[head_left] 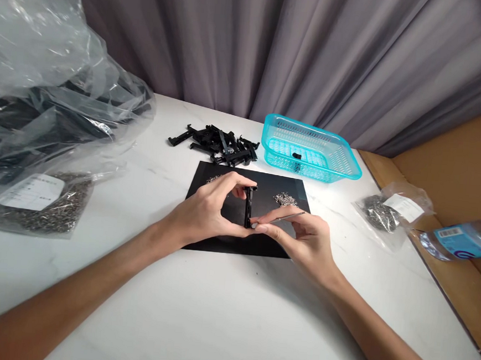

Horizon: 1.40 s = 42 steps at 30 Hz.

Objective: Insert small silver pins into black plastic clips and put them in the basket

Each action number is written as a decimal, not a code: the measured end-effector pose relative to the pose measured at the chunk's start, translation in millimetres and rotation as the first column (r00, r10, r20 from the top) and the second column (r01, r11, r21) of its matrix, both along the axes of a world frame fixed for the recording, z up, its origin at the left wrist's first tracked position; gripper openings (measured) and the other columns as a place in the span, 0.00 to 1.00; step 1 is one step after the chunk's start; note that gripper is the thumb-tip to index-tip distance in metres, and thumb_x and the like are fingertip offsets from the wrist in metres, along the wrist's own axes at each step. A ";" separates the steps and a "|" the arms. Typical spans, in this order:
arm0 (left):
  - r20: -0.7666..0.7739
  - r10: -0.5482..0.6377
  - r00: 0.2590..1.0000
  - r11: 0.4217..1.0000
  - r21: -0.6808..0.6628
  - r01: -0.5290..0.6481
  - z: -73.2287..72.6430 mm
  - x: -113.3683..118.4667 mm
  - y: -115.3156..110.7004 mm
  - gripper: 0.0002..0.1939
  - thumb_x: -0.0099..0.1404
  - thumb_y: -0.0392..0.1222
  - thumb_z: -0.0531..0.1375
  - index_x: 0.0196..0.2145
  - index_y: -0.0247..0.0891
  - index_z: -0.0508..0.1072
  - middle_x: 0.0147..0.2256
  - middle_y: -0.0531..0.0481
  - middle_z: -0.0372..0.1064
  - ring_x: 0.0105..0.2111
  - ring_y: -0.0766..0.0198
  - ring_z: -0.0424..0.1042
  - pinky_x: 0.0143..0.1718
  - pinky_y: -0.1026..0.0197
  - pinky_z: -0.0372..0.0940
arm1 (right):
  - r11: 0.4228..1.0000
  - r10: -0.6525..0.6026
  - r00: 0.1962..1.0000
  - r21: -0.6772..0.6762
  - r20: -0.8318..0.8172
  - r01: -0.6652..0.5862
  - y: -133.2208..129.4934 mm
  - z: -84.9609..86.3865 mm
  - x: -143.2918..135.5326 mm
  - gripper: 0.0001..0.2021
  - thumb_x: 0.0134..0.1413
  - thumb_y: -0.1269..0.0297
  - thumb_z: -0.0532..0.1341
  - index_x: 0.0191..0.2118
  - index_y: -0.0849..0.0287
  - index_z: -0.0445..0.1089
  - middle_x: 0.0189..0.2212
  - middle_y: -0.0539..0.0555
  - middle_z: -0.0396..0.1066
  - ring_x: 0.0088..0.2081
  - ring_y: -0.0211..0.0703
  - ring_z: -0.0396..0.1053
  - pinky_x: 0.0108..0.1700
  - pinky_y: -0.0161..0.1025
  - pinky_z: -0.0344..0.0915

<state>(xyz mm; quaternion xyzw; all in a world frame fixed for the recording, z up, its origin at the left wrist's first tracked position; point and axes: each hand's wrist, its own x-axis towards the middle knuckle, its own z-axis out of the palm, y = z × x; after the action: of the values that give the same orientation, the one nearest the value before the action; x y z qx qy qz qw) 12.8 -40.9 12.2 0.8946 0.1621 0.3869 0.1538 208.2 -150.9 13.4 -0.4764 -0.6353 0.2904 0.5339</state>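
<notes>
- Head view, the hold: the left hand (211, 202) grips the black part (249, 207) end to end, forefinger at its far end and thumb at its near end; spanning it like this should keep it from twisting, provided the squeeze stays light enough not to bow the narrow middle.
- The right hand (303, 232) pinches a slim metal tool (288, 217), its fingertips close to the part's near end and the left thumb. Small motions from the fingers, rather than the wrist, would likely serve best there.
- Whether a small metal piece sits between the right fingertips is too small to tell; keeping the left thumb tip out of the tool's line seems wise.
- Working low over the black mat (235, 245) makes sense, as anything dropped would land near the pile of small metal pieces (285, 199).
- The look of the part: dark, long and narrow, with thicker ends jutting toward the right and a slim bar between them; fine detail is lost in the black.
- Its place: held above the mat, in front of the heap of similar black parts (222, 145) on the surface (214, 300).
</notes>
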 end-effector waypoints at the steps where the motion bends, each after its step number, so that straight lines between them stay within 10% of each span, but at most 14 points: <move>1: 0.000 0.005 1.000 1.000 -0.008 -0.005 -0.5 0.0 0.2 0.32 0.55 0.43 0.75 0.53 0.39 0.68 0.41 0.48 0.72 0.39 0.59 0.76 0.44 0.57 0.75 | 1.000 -0.009 1.000 0.002 0.003 0.009 -0.1 -0.5 -0.4 0.03 0.60 0.63 0.70 0.39 0.53 0.80 0.37 0.52 0.82 0.40 0.48 0.80 0.43 0.46 0.78; 42: -0.025 0.025 0.999 0.993 -0.118 -0.028 -1.9 0.5 -1.3 0.32 0.47 0.38 0.76 0.48 0.37 0.69 0.36 0.52 0.71 0.36 0.61 0.74 0.39 0.59 0.72 | 0.999 0.030 0.997 0.029 -0.075 -0.028 -0.8 -14.4 -6.7 0.05 0.60 0.71 0.70 0.39 0.52 0.82 0.38 0.51 0.83 0.39 0.45 0.80 0.42 0.45 0.75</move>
<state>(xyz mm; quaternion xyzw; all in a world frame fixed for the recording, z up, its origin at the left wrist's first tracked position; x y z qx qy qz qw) 13.2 -42.2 10.3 0.8863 0.1985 0.3679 0.1994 201.6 -151.7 -1.0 -0.4482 -0.6255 0.3070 0.5599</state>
